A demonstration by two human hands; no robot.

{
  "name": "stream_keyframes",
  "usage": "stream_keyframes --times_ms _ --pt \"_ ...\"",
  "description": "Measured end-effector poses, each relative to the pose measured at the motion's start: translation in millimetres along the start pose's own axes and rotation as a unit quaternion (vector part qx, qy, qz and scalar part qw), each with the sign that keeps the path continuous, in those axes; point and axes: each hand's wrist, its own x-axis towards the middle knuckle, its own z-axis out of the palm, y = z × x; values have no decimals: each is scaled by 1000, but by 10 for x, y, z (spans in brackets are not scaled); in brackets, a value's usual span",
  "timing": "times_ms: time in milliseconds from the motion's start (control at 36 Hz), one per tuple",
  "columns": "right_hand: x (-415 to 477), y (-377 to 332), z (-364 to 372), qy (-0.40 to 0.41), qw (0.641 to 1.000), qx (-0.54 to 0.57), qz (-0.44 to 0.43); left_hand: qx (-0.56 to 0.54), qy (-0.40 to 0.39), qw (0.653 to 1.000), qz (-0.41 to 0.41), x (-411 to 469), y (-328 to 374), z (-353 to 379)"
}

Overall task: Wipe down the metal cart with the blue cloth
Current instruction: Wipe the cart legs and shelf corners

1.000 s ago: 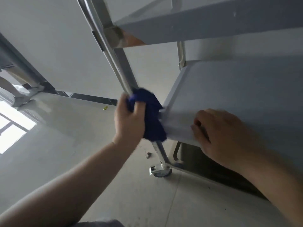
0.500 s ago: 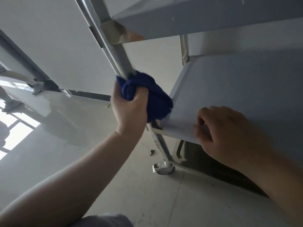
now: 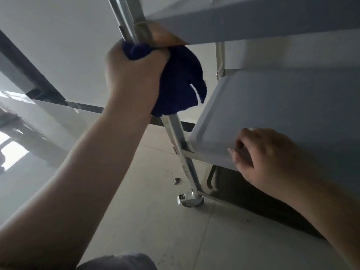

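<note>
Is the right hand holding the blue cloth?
No, the left hand grips the blue cloth around the cart post; the right hand rests on the shelf edge.

A: What moved?

B: The left hand (image 3: 134, 75) went up. It slid the blue cloth (image 3: 179, 82) up the cart's metal post (image 3: 176, 129). Before, the hand was low on the post, down by the corner of the middle shelf (image 3: 272, 114). Now it is high up, just under the top shelf (image 3: 253, 18).

A: And below the hand?

B: More bare post shows there now. The cloth hangs down beside the hand, and a small white tag (image 3: 194, 90) shows on it.

A: Is it still squeezing?

B: Yes, the hand stays wrapped tight around cloth and post.
</note>
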Motion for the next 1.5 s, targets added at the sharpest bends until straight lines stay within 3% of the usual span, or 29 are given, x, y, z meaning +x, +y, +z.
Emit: stream_keyframes --times_ms 167,278,417,528,639,778,972,1111,1222,1306,1417,1500 --pt "18 -12 8 14 1000 -3 -6 1 59 996 66 -160 -151 134" --pt "25 -14 -54 -22 1000 -12 -15 -29 69 993 86 -297 -289 204" --pt "48 -58 -77 -52 999 -14 -1 -6 10 1000 -5 -725 -885 191" --pt "51 -80 -77 -25 999 -21 8 40 -26 996 -69 -906 -1188 128" --pt "30 -73 -71 -30 999 -14 12 94 12 995 -43 -645 -800 122" --pt "4 -83 -125 -29 999 -23 6 54 47 997 41 -35 14 57" --pt "8 -96 -96 -23 999 -26 10 4 70 993 90 -319 -215 164" --pt "40 -128 -177 -94 995 -24 21 -7 -4 1000 2 -836 -879 193" --pt "49 -140 -146 -81 996 -28 19 9 -47 998 -41 -1002 -1215 123" --pt "38 -128 -145 -81 996 -21 19 36 -37 998 -27 -919 -1085 112" --pt "4 -106 -129 -27 999 -27 -7 19 27 998 59 -409 -485 114" --pt "-4 -86 -101 -42 999 -33 -6 20 61 992 110 -79 -143 110"
